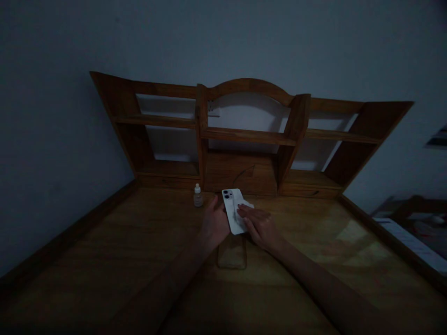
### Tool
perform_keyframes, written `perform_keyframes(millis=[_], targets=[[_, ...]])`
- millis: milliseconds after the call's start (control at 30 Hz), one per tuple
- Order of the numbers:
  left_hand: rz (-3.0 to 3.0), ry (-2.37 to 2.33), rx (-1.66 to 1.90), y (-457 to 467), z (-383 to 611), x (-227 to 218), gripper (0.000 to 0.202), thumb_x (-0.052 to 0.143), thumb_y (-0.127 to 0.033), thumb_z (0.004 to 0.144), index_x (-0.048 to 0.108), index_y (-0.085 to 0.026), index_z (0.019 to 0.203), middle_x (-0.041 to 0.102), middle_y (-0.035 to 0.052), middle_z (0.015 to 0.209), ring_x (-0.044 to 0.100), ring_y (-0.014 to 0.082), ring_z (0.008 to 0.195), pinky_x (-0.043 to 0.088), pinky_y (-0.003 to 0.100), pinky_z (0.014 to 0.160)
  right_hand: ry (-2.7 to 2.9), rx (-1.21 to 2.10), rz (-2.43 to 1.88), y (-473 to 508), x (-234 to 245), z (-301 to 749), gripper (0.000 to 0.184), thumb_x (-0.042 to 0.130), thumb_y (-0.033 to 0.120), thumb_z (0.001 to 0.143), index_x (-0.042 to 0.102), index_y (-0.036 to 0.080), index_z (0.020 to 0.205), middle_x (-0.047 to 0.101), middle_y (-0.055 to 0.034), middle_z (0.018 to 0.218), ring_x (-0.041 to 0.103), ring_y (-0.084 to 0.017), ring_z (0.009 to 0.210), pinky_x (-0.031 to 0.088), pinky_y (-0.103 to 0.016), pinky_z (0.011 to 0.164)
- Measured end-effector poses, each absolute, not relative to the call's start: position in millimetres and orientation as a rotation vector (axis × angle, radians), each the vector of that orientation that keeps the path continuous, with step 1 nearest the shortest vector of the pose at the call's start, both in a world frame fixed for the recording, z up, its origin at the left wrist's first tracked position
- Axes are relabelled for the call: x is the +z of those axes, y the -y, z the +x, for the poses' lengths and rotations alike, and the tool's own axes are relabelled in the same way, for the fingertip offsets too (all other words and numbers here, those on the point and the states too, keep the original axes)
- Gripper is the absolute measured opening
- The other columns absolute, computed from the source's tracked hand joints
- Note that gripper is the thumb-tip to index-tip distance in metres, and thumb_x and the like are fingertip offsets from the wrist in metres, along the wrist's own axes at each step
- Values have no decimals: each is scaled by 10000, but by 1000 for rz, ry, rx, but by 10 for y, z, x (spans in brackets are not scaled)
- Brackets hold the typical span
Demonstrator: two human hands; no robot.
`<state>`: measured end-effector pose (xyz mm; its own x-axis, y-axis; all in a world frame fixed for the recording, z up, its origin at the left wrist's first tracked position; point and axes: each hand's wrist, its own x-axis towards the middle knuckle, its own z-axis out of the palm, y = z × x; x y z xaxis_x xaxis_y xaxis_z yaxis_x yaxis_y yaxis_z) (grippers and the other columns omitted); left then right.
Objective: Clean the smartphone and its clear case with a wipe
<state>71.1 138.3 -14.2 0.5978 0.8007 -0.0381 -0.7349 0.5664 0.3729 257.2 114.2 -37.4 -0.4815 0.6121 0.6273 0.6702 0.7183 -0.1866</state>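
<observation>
While I lean over a wooden desk in dim light, a grey wall fills the background. A wooden hutch with an arched top and open shelves stands along the far edge of the desk, and a wall socket shows through one of its openings, left of the arch.

Near the middle of the desk, just in front of the hutch, lies a white phone — back facing up, its camera lenses at the far left corner. My left hand is at the phone's left side, its fingers closed against that edge, holding it. My right hand lies nearly flat, fingers together and extended, pressing a white cloth against the phone's right side; the cloth spreads from under my fingers and sticks out past the phone on the far side.

Just nearer me than the phone, a clear case lies flat on the desk — close to both hands, touched by neither. A small bottle with a white cap stands upright to the left of the phone, just beyond my left hand and apart from it.
</observation>
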Motion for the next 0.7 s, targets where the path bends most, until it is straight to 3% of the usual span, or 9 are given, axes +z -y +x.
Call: perform_keyframes(millis=[233,433,600,700], targets=[[344,-225,877,-1309,800,-121,490,346,-472,1000,585,-148,1279,694,134,1098,652,271,1045,441,429,985,2274,-99,-991,-1191,-314,2562,453,408,310,1032,476,185,1462,501,-118,1476,464,-246,1379,410,-492,1141],[366,-210,854,-1334,803,-168,486,353,-461,1001,617,-128,1237,703,147,1061,667,268,1007,459,419,956,2311,-97,-928,-1192,-319,2546,521,436,313,1025,361,194,1527,424,-115,1532,366,-234,1440,365,-493,1172],[377,-227,855,-1341,790,-155,494,339,-480,998,643,-131,1171,709,125,962,681,256,935,459,413,959,2350,-67,-870,-1173,-316,2519,543,444,314,1023,320,222,1544,406,-95,1546,358,-233,1444,365,-499,1170],[373,-229,869,-1350,781,-161,522,336,-491,993,637,-103,1168,698,147,981,669,276,987,448,409,976,2387,-45,-846,-1135,-290,2498,545,452,318,1020,327,216,1541,395,-98,1551,352,-232,1447,364,-494,1170]])
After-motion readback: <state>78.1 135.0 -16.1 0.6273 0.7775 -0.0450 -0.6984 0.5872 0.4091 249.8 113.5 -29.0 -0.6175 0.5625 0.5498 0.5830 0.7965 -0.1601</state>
